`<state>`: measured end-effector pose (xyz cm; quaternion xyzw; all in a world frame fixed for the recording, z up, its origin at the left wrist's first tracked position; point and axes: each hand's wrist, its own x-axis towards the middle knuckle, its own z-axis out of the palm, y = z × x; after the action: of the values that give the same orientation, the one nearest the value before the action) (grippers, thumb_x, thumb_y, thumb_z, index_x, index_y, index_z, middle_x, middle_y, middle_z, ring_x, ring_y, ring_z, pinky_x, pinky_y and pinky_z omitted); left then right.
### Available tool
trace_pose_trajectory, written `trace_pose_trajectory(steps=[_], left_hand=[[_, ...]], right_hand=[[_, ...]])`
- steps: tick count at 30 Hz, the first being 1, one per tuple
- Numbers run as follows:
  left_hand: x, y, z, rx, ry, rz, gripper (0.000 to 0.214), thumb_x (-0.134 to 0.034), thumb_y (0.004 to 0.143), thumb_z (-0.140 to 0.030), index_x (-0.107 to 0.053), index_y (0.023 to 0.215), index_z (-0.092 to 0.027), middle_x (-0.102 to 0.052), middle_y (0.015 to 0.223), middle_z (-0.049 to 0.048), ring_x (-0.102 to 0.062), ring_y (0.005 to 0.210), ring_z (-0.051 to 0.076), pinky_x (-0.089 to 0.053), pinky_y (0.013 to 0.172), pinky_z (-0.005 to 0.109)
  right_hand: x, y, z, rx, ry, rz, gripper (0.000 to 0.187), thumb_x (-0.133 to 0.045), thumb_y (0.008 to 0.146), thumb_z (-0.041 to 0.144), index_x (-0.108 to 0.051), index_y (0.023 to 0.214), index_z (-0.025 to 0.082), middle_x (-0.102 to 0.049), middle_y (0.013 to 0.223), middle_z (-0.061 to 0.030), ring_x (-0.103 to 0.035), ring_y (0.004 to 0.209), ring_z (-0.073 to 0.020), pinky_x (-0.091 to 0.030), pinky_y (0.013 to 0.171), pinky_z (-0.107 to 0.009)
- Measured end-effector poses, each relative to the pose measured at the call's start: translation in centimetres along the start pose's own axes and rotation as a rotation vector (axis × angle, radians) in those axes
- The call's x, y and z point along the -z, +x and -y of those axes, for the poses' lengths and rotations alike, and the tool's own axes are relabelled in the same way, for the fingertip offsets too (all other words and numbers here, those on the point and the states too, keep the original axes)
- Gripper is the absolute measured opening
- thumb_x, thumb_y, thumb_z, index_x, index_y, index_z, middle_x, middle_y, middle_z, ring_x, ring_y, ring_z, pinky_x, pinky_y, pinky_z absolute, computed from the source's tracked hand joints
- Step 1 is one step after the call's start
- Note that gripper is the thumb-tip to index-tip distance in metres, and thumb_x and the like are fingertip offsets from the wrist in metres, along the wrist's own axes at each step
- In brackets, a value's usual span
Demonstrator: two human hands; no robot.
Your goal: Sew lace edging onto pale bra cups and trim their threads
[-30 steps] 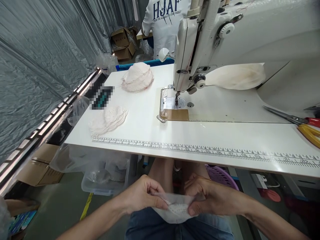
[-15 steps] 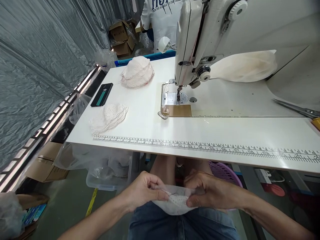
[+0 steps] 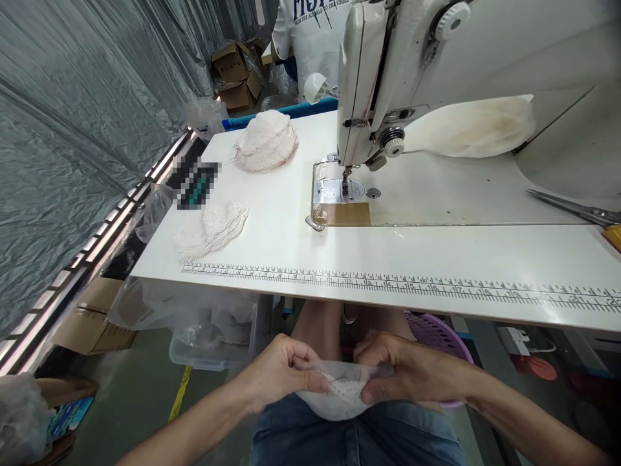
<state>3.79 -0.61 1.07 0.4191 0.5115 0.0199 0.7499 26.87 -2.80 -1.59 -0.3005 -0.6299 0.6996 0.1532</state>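
White fabric piece [image 3: 339,396], thin and half see-through with a patch of small holes near its top edge, is down in my lap over my jeans [image 3: 354,440], below the front edge of the surface [image 3: 436,252] and well clear of it. The fingers of my left hand [image 3: 281,378] are closed on its left end, thumb pressed against the fingertips with the cloth between them. The fingers of my right hand [image 3: 402,375] are closed the same way on its right end, so the top edge runs taut from one hand to the other while the rest sags in a curve. Up on the surface, a printed ruler [image 3: 388,283] runs along the near edge. A flat stack of white lace [image 3: 211,230] lies at the left, and a rounded heap of pale pink fabric [image 3: 266,139] sits farther back. To the right of both stands the sewing machine [image 3: 436,58], a cream cloth bundle [image 3: 470,126] under its arm. Scissors [image 3: 577,208] lie at the far right. A purple basket [image 3: 436,333] and a clear plastic bin [image 3: 213,343] sit under the surface. Behind it stands a person in a white shirt [image 3: 315,39].
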Motion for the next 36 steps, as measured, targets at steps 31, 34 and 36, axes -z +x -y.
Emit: trace_pose_trajectory(steps=[31,34,36], left_hand=[[2.8,-1.9,-0.3,-0.421,0.372,-0.212,0.056,-0.074,0.066,-0.035,-0.054,0.116,-0.023,-0.057,0.111,0.0066,-0.053,0.099,0.02,-0.041,0.083,0.028],[2.4,-1.0,-0.5,-0.28,0.247,-0.008,0.053,-0.078,0.059,-0.033,-0.062,0.107,-0.018,-0.058,0.087,0.0016,-0.052,0.077,0.014,-0.039,0.066,0.022],[2.2,-0.7,-0.6,-0.21,0.189,0.045,0.037,-0.077,0.061,-0.032,-0.065,0.091,-0.015,-0.052,0.072,-0.0022,-0.045,0.065,0.01,-0.033,0.057,0.02]], right_hand=[[-3.3,3.4,-0.1,-0.046,0.078,-0.478,0.038,-0.057,0.081,0.053,-0.065,0.08,0.016,-0.063,0.068,-0.0016,-0.057,0.062,-0.0157,-0.045,0.054,-0.023],[-3.4,2.9,0.0,-0.109,0.299,-0.43,0.038,-0.068,0.071,0.052,-0.064,0.081,0.016,-0.06,0.068,-0.0006,-0.052,0.061,-0.0139,-0.042,0.055,-0.023],[-3.4,2.6,-0.1,-0.13,0.379,-0.418,0.038,-0.07,0.071,0.051,-0.064,0.085,0.016,-0.06,0.07,-0.0008,-0.052,0.063,-0.0138,-0.041,0.057,-0.023]])
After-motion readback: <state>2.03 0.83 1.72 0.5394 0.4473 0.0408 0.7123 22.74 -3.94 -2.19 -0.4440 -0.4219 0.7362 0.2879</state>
